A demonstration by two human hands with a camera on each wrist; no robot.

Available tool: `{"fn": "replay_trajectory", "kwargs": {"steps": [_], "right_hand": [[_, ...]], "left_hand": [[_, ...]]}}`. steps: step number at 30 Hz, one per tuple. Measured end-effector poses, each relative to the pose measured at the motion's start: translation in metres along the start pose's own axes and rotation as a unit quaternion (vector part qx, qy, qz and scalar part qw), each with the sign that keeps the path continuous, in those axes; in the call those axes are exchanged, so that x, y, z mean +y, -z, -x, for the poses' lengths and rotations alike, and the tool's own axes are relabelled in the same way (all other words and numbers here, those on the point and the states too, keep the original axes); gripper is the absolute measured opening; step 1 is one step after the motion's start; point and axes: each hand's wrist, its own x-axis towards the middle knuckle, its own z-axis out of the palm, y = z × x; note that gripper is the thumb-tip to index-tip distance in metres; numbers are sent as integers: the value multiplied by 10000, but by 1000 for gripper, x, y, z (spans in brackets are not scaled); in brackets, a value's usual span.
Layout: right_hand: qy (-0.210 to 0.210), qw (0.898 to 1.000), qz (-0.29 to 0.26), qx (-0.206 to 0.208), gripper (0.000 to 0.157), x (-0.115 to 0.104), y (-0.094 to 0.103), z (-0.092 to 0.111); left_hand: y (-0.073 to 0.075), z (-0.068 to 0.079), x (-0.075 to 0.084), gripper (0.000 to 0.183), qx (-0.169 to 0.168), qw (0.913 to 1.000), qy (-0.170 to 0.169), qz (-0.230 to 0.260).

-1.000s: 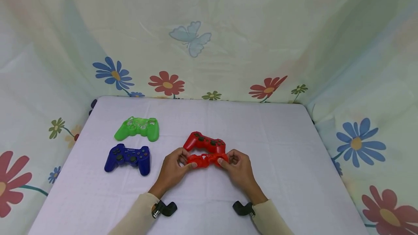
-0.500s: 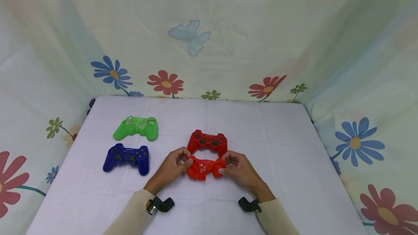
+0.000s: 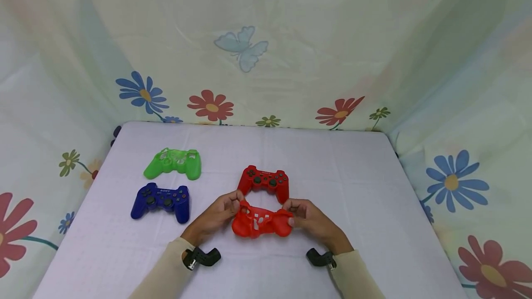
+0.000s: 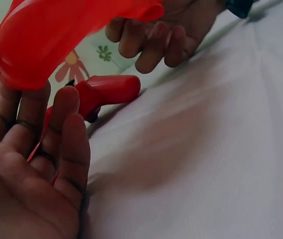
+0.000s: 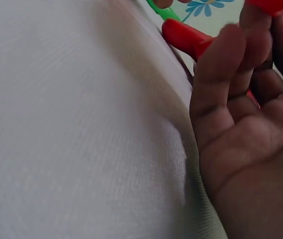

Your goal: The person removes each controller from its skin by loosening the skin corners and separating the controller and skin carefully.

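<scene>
Between the two hands is a soft red controller cover (image 3: 266, 223) with cut-out holes, held a little above the table. My left hand (image 3: 218, 214) pinches its left end between thumb and fingers; my right hand (image 3: 315, 220) pinches the right end. In the left wrist view the cover (image 4: 47, 42) hangs over the left fingers, clear of the cloth. Just beyond the cover, a red game controller (image 3: 264, 180) lies face up on the table. The right wrist view shows only a corner of the cover (image 5: 273, 5) above the curled right fingers.
To the left a blue game controller (image 3: 161, 201) lies face up on the white-clothed table (image 3: 353, 174). Behind it is a green controller cover (image 3: 174, 163). A flowered curtain (image 3: 291, 59) hangs around the back and sides.
Both hands have drawn the red cover toward the person, away from the red controller, and tilted it so its holes show. The red controller now lies flat, uncovered from view. The other things stay put.
</scene>
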Motion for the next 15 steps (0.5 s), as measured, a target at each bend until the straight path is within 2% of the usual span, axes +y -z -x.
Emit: {"fn": "replay_trajectory", "kwargs": {"steps": [3,7,11,15], "right_hand": [[100,9994,-103,-316,15,0,2,1],[496,9957,-217,-756,26,0,2,-1],[583,9947,-344,-778,39,1,0,-3],[491,9958,-445,-639,48,4,0,-4]], "left_hand": [[1,0,-3,25,-182,9989,81,421],[0,-2,-6,25,-379,9958,75,836],[-3,-2,-6,23,-460,9922,32,1154],[-6,-2,-6,20,-470,9888,186,1405]]}}
